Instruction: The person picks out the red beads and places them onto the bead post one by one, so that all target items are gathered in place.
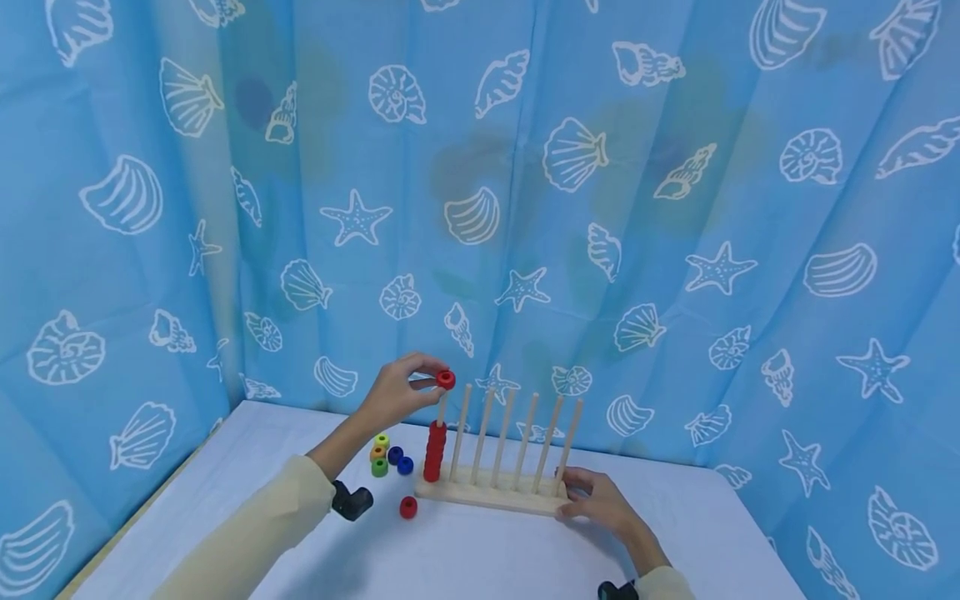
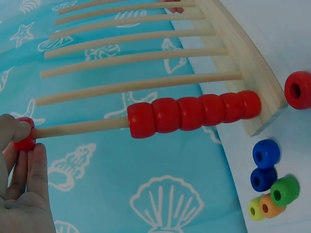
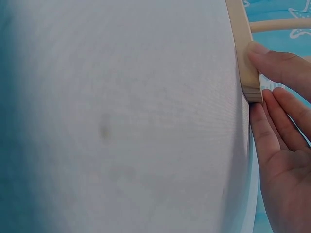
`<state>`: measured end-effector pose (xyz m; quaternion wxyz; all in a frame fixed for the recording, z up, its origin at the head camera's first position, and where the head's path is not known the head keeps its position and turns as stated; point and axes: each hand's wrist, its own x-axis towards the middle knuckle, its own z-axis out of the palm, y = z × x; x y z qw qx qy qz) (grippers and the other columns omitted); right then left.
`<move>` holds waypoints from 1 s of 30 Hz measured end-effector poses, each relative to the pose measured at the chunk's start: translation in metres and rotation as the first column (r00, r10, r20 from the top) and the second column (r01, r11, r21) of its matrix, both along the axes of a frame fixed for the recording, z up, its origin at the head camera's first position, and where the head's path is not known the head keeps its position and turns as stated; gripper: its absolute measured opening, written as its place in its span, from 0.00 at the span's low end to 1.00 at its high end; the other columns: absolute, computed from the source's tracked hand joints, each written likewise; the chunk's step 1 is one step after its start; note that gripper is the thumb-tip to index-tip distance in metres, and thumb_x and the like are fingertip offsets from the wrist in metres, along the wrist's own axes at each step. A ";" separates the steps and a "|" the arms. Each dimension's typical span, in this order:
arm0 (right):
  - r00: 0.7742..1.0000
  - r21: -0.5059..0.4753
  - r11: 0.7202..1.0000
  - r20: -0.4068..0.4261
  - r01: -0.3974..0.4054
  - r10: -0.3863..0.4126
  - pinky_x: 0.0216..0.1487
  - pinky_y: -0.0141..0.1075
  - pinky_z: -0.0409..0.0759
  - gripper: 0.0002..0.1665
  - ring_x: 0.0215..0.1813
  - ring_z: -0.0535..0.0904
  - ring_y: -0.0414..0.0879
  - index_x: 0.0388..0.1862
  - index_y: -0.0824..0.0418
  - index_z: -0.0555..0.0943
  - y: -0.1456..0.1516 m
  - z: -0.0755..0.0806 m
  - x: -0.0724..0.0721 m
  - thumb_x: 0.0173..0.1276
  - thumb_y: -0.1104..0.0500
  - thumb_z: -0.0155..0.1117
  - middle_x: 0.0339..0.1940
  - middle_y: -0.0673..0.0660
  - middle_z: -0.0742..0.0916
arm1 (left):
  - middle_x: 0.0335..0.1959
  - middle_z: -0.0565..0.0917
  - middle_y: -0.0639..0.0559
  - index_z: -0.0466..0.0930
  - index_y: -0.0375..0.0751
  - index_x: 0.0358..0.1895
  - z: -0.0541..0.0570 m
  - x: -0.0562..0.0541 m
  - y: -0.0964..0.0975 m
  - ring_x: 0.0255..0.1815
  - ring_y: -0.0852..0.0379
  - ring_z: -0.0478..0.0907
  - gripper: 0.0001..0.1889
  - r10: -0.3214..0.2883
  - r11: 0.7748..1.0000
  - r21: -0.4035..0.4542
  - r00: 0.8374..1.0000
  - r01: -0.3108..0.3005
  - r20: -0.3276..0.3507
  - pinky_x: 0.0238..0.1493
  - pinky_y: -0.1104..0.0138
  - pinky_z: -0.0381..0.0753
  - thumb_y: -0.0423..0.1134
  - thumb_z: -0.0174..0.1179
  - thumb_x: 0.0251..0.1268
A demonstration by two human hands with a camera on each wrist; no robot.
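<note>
My left hand (image 1: 393,392) pinches a red bead (image 1: 446,380) between thumb and fingers. In the left wrist view that bead (image 2: 25,141) is right at the tip of the leftmost wooden peg (image 2: 82,127). Lower on the same peg, several red beads (image 1: 434,452) are stacked down to the wooden base (image 1: 487,497) of the peg rack. At the rack's other end my right hand (image 1: 600,502) holds the base, its thumb on the front side and fingers around the end (image 3: 250,85).
More bare pegs (image 1: 502,437) rise in a row from the base. Left of the rack lie loose beads: two blue ones (image 1: 405,465), a green (image 1: 379,467), an orange (image 1: 377,452) and a yellow (image 1: 382,439). One red bead (image 1: 408,507) lies in front. A shell-patterned curtain (image 1: 480,208) hangs behind the white table (image 1: 480,554).
</note>
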<state>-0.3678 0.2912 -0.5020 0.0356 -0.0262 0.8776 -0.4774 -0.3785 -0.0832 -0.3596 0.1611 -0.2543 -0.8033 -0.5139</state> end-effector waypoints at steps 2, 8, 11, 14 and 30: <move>1.000 -0.002 1.000 -0.002 -0.002 0.002 0.63 0.51 0.72 0.45 0.65 0.72 0.62 0.64 0.65 0.75 0.001 0.001 -0.002 0.42 0.64 0.80 0.61 0.64 0.80 | 0.48 0.81 0.51 0.80 0.42 0.51 0.003 -0.001 0.001 0.53 0.53 0.80 0.18 0.006 1.000 -0.016 1.000 -0.006 -0.002 0.51 0.61 0.82 0.30 0.69 0.57; 1.000 -0.009 1.000 -0.007 -0.007 0.007 0.62 0.51 0.73 0.46 0.65 0.73 0.62 0.64 0.66 0.74 0.001 0.003 -0.003 0.42 0.64 0.80 0.61 0.65 0.80 | 0.48 0.82 0.51 0.80 0.41 0.52 0.008 -0.002 0.002 0.51 0.52 0.81 0.18 -0.005 0.999 -0.044 1.000 0.005 -0.003 0.50 0.61 0.82 0.31 0.69 0.57; 1.000 -0.012 1.000 0.000 -0.006 0.006 0.63 0.51 0.72 0.45 0.65 0.72 0.62 0.64 0.65 0.75 0.000 0.003 -0.002 0.42 0.64 0.80 0.61 0.65 0.80 | 0.47 0.82 0.51 0.80 0.42 0.51 0.005 -0.002 0.000 0.50 0.52 0.80 0.18 -0.001 0.999 -0.038 1.000 0.002 0.018 0.50 0.60 0.83 0.31 0.69 0.56; 1.000 -0.010 1.000 0.001 -0.005 0.005 0.63 0.51 0.72 0.45 0.66 0.72 0.63 0.63 0.65 0.75 -0.001 0.001 -0.002 0.42 0.64 0.80 0.61 0.65 0.80 | 0.47 0.82 0.52 0.80 0.42 0.51 0.000 -0.001 -0.001 0.50 0.52 0.81 0.18 0.006 0.999 -0.033 0.999 -0.005 0.037 0.49 0.60 0.83 0.31 0.70 0.56; 1.000 -0.006 1.000 -0.020 -0.011 0.011 0.61 0.48 0.74 0.44 0.66 0.71 0.63 0.63 0.66 0.75 -0.001 0.000 0.000 0.42 0.66 0.80 0.61 0.65 0.80 | 0.45 0.83 0.53 0.81 0.42 0.51 -0.014 -0.002 0.000 0.50 0.51 0.81 0.19 0.004 0.999 -0.034 0.999 -0.003 0.036 0.50 0.59 0.83 0.31 0.70 0.54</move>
